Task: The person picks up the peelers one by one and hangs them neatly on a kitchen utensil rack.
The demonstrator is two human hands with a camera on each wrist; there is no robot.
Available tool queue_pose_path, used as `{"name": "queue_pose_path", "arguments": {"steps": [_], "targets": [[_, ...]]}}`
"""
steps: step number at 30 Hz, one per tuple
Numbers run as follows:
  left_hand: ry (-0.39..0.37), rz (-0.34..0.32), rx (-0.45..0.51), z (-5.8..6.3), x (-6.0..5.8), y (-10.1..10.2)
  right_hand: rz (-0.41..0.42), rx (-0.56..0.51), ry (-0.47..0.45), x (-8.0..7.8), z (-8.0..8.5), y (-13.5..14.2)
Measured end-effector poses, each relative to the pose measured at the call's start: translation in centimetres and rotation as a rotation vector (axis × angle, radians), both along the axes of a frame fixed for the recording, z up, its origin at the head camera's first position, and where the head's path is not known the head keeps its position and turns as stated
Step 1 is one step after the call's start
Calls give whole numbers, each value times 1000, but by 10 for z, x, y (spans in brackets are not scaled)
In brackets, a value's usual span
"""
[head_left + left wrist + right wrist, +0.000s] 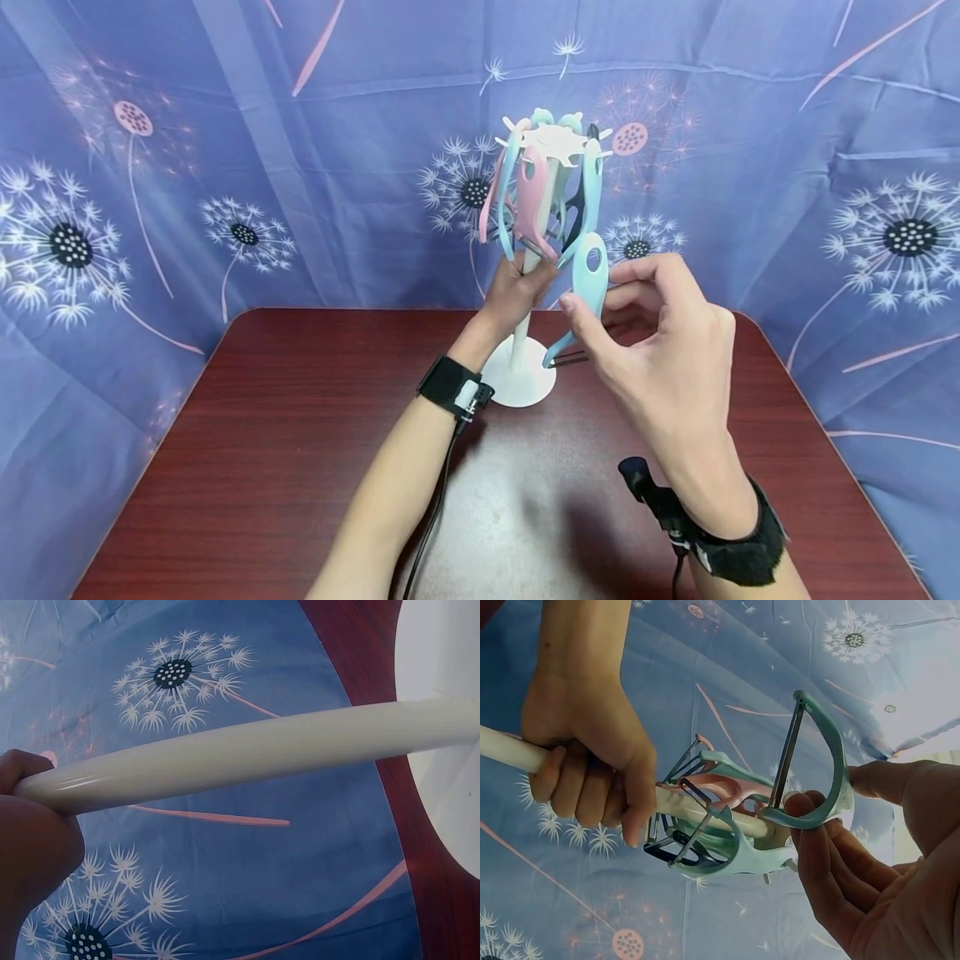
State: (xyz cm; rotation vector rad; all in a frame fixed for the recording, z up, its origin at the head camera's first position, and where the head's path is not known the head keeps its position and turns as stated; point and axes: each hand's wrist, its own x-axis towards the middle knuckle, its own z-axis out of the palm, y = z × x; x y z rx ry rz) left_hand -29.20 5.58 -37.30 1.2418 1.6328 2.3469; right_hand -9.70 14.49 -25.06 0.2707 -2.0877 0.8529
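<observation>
A white stand [519, 390] with a round base, upright pole [247, 757] and hooked top [557, 143] stands toward the back of the table. My left hand [517, 296] grips its pole just below the hanging peelers, fingers curled round it in the right wrist view. Between thumb and fingers my right hand [667, 350] pinches a light blue Y-shaped peeler [588, 287], its metal blade [787, 757] low and its holed handle up. That peeler is off the hooks, right of the stand. Several others hang there, including a pink peeler [531, 192] and a blue peeler [592, 183].
The dark red-brown table [300, 433] carries the stand. Behind it hangs a blue cloth [360, 192] with a dandelion pattern. Black camera straps sit on both wrists, and a cable [431, 517] runs down beside the left forearm.
</observation>
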Motion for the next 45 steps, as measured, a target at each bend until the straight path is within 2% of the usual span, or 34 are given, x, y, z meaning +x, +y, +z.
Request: {"name": "queue_pose_path", "arguments": {"steps": [14, 20, 25, 29, 32, 39, 45], "targets": [[53, 50, -6, -2, -4, -1, 1, 18, 59, -25, 13, 0], [45, 59, -25, -2, -2, -1, -10, 13, 51, -29, 19, -1], [43, 105, -42, 0, -2, 0, -5, 2, 36, -27, 29, -9], [6, 163, -80, 1, -1, 0, -27, -13, 3, -26, 35, -14], [-34, 187, -115, 2, 0, 0, -51, -6, -3, -34, 31, -10], [-104, 191, -141, 2, 2, 0, -74, 5, 10, -48, 24, 0], [-127, 157, -93, 1, 2, 0, -64, -8, 7, -51, 25, -1]]}}
